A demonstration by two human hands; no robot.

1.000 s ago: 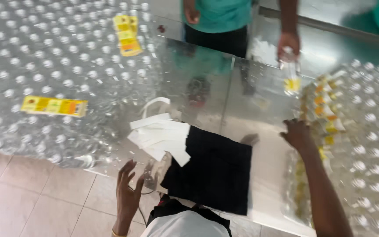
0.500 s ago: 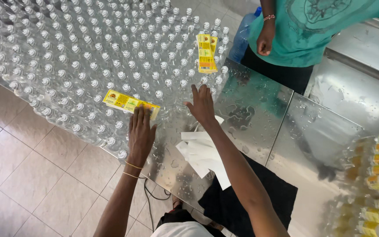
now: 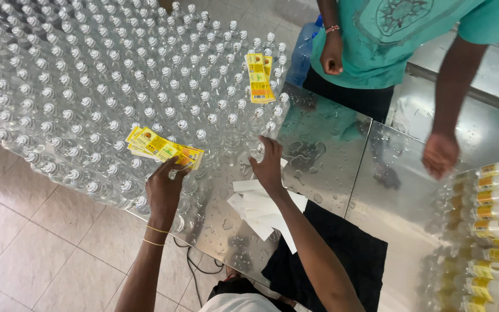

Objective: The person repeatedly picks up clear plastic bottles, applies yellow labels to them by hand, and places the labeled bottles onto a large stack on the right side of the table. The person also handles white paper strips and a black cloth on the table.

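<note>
My left hand [image 3: 165, 189] grips a stack of yellow labels [image 3: 165, 149] that rests on the white caps of the clear plastic bottles [image 3: 88, 86]. Those bottles stand packed together over the left half of the wet steel table [image 3: 324, 144]. At the edge of that bottle group, my right hand [image 3: 268, 166] reaches out with its fingers spread, touching or nearly touching a bottle. A second yellow label stack [image 3: 258, 77] lies on the caps farther back. White backing strips [image 3: 261, 211] lie on the table under my right forearm.
Another person in a teal shirt [image 3: 388, 40] stands across the table, one hand [image 3: 440, 153] low over the steel. Labelled bottles [image 3: 486, 231] crowd the right edge. A black cloth [image 3: 342, 260] covers the near table edge. Tiled floor [image 3: 41, 254] lies at the left.
My left hand has closed on the yellow labels and lifted their near end. My right hand moved right and nearer, to the bottles at the group's edge. The view shifted slightly.
</note>
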